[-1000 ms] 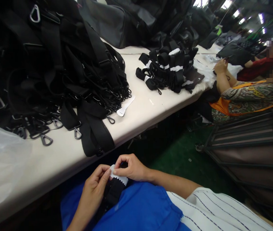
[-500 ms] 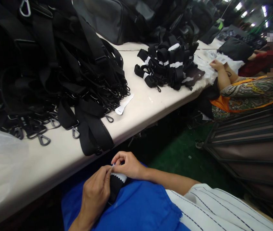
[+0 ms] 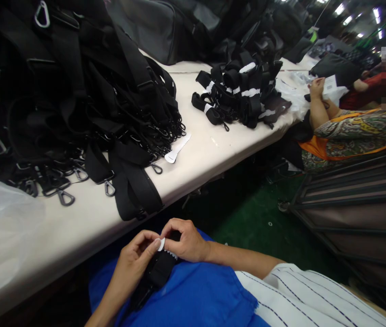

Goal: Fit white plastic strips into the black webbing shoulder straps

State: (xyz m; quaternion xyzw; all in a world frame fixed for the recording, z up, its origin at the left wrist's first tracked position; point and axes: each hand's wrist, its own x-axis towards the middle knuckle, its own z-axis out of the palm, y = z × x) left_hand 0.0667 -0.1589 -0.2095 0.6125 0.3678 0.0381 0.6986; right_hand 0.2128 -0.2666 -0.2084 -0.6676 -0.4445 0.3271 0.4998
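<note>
Low in the head view, my left hand (image 3: 136, 256) pinches the rounded end of a white paper band (image 3: 161, 245). Close beside it, my right hand (image 3: 186, 240) has thumb and forefinger closed on the same band. The band's jagged part lies around a rolled black strap (image 3: 161, 269), which rests on the blue cloth (image 3: 200, 290) over my lap. Another white band (image 3: 177, 150) lies flat on the table. Rolled black straps with white bands (image 3: 242, 93) sit in a pile farther back.
A large heap of black straps with metal hooks (image 3: 66, 91) covers the left of the table (image 3: 200, 165). Black bags stand behind. At right are a person in a patterned sleeve (image 3: 356, 131) and a wheeled rack (image 3: 356, 204). Clear plastic (image 3: 2, 231) lies at far left.
My left hand has turned and its fingers have spread from the strap, with the band's rounded end now showing between both hands. The other person's hand has risen from the plastic.
</note>
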